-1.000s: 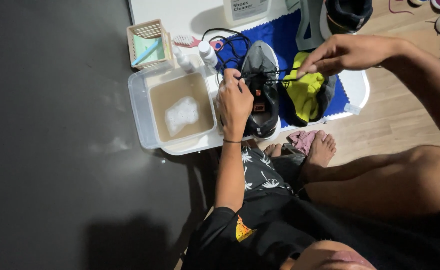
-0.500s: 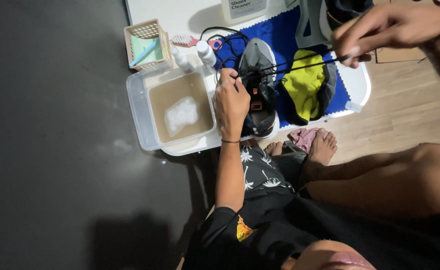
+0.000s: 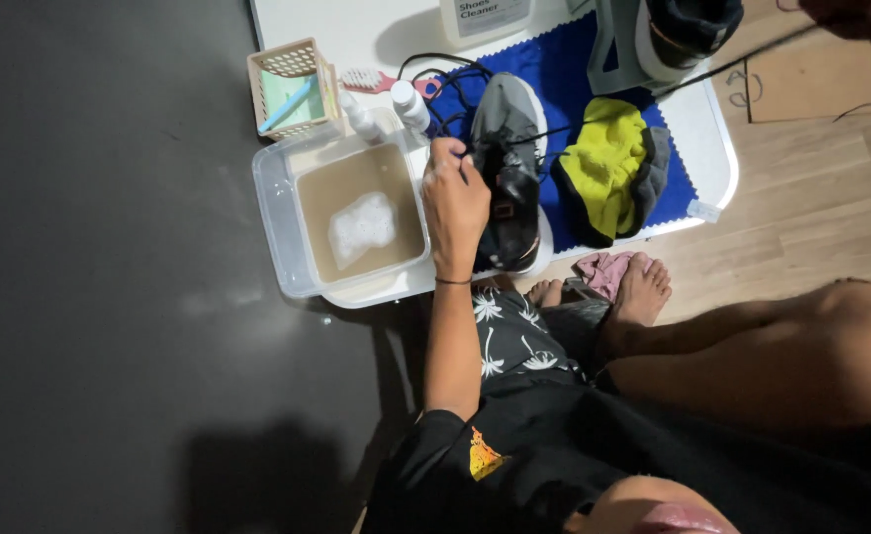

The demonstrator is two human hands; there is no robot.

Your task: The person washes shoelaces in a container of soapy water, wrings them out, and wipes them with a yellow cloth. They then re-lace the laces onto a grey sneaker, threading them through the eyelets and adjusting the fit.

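Note:
My left hand [image 3: 455, 203] presses down on a grey and black sneaker [image 3: 509, 168] that lies on a blue cloth [image 3: 564, 69]. A black shoelace [image 3: 712, 69] runs taut from the sneaker up to the top right corner. There my right hand [image 3: 856, 15] grips the lace, mostly cut off by the frame's edge. A second dark sneaker [image 3: 678, 35] stands at the top of the cloth.
A clear tub [image 3: 282, 213] of murky, foamy water sits left of the sneaker on a low white board [image 3: 717, 148]. Behind it are a small basket [image 3: 292, 84], a pink brush [image 3: 376, 79], two small bottles [image 3: 411, 104] and a cleaner bottle [image 3: 485, 15]. A yellow-grey cloth [image 3: 608, 168] lies to the right.
My right hand has drawn the lace up and to the right, from above the yellow cloth to the frame's corner. My left hand stays on the sneaker.

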